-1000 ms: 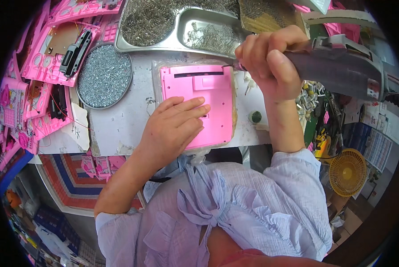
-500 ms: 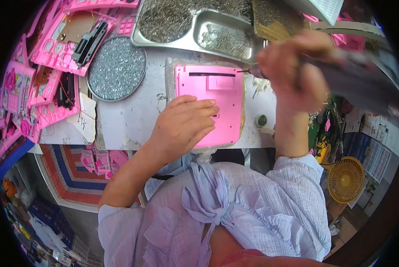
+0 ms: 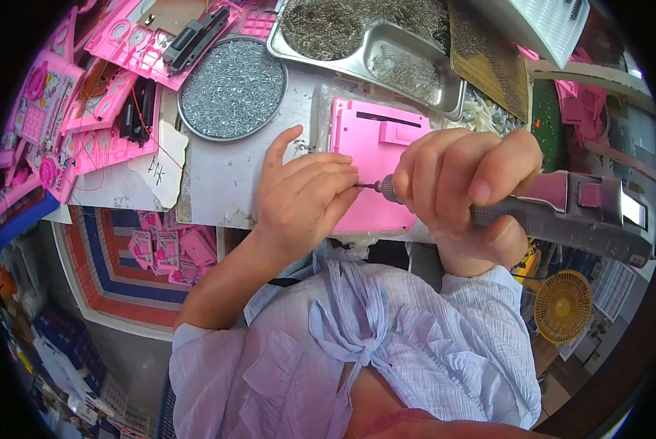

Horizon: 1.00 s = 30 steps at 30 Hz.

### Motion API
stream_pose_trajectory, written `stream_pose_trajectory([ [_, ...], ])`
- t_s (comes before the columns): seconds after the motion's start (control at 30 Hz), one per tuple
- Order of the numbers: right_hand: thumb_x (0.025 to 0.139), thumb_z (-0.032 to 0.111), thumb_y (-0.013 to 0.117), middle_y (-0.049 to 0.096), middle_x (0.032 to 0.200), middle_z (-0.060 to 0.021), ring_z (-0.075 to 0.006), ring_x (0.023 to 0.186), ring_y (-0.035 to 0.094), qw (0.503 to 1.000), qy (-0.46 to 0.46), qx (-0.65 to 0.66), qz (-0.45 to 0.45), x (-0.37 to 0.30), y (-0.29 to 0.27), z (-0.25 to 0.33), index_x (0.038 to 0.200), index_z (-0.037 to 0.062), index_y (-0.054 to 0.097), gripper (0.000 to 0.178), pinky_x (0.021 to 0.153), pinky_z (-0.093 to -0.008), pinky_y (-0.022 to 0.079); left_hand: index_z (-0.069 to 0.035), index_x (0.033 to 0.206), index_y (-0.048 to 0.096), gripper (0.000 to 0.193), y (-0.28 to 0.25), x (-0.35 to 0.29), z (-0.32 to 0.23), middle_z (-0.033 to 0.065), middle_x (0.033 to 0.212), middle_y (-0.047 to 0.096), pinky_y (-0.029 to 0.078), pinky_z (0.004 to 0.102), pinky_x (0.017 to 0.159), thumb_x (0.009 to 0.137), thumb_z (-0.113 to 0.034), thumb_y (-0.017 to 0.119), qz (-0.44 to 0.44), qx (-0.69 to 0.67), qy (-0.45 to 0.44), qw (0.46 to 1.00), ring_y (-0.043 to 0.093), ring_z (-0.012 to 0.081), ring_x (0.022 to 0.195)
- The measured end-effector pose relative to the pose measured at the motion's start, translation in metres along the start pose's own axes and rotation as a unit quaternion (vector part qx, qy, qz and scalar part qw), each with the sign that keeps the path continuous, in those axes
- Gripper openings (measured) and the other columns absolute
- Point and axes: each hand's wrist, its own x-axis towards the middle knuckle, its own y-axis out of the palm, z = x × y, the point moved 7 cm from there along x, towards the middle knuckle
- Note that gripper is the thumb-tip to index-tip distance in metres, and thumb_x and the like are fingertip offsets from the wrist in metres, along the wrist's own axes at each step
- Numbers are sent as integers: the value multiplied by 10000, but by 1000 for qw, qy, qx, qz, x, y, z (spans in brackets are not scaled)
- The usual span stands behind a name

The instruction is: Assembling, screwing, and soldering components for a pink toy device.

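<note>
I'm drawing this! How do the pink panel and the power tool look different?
The pink panel is broad; the power tool is long and narrow, with a thin bit. The panel is pink; the tool's mostly grey. The panel lies flat; the right hand grips the tool.

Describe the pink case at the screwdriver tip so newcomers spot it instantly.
Find the white tabletop, then the divided metal tray along its far side. Just nearer the person, partly hidden by the left hand, lies the pink case. Unlike the pink parts heaped at far left, it lies apart, showing a long dark slot.
</note>
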Motion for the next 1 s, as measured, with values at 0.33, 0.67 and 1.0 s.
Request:
stream_pose_trajectory([
  [0.33,958,151,598,466,587,-34,-134,506,461,994,-87,-41,-49,45,-37,-39,1023,43,503,157,496,-315,404,-120,930,732,132,-62,27,98,15,972,675,373,442,940,839,-204,778,50,367,-131,919,596,237,984],
  [0.67,970,85,586,423,578,-16,-128,513,413,998,-31,-55,-19,45,-41,-79,985,74,490,97,497,-321,372,-103,840,682,118,-60,21,104,19,891,649,364,414,836,882,-199,736,-3,307,-125,943,583,235,904],
  [1.0,979,118,592,470,560,-59,-127,465,397,993,-47,-110,-13,30,-27,-57,910,88,432,177,441,-304,333,-82,764,602,227,-52,20,108,51,771,594,352,421,787,924,-217,691,5,325,-84,942,561,252,784],
])
